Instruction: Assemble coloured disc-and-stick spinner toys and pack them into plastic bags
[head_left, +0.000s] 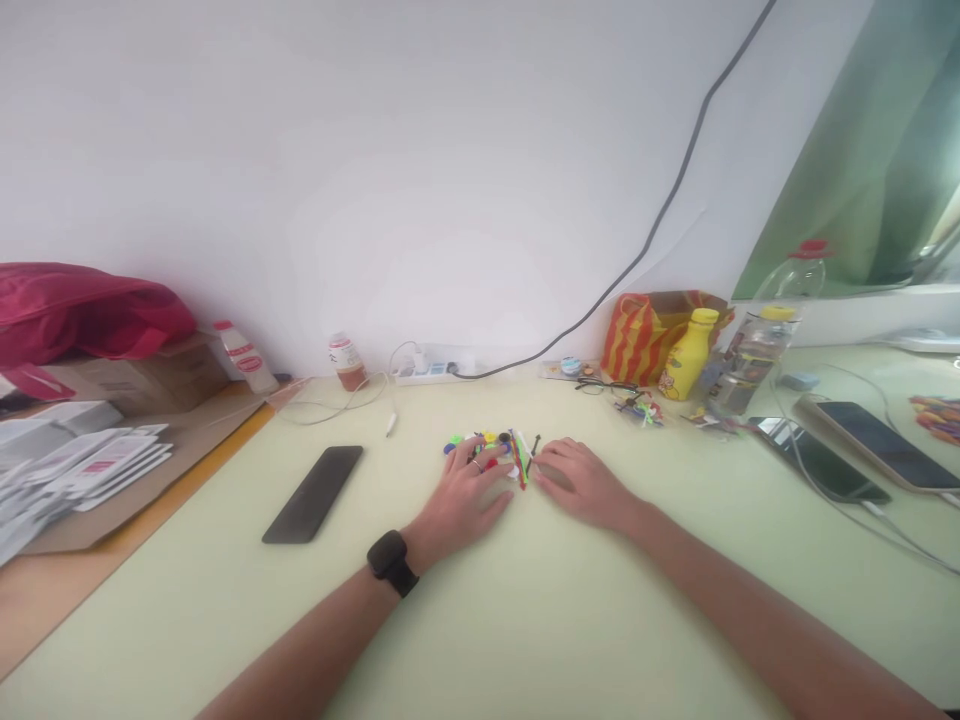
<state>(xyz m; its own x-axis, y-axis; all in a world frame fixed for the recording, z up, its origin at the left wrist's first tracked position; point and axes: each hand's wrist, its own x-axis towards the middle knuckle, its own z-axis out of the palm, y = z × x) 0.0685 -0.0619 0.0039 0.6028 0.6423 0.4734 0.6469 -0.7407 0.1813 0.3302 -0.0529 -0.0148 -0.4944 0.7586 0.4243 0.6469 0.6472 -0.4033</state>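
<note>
My left hand (pixel 465 492) lies palm down with its fingers apart, resting over a small heap of coloured plastic pieces. Green and blue pieces (pixel 452 443), a yellow one (pixel 491 438) and a red one (pixel 491 463) show around and between the fingers. To the right of that heap is a narrow bundle of coloured sticks (pixel 519 460), with green, red and white parts. My right hand (pixel 581 482) rests on the table just right of the bundle, fingertips beside a thin black piece (pixel 534 447). Its thumb and fingers are apart; whether they touch the sticks is unclear.
A black phone (pixel 313 495) lies at left. Along the wall stand bottles, a power strip (pixel 435 370) and a striped bag (pixel 634 335). More coloured pieces (pixel 639 408) and glasses (pixel 606 386) lie before the bag. Phones (pixel 892 440) with cables lie right; white boxes (pixel 97 465) left.
</note>
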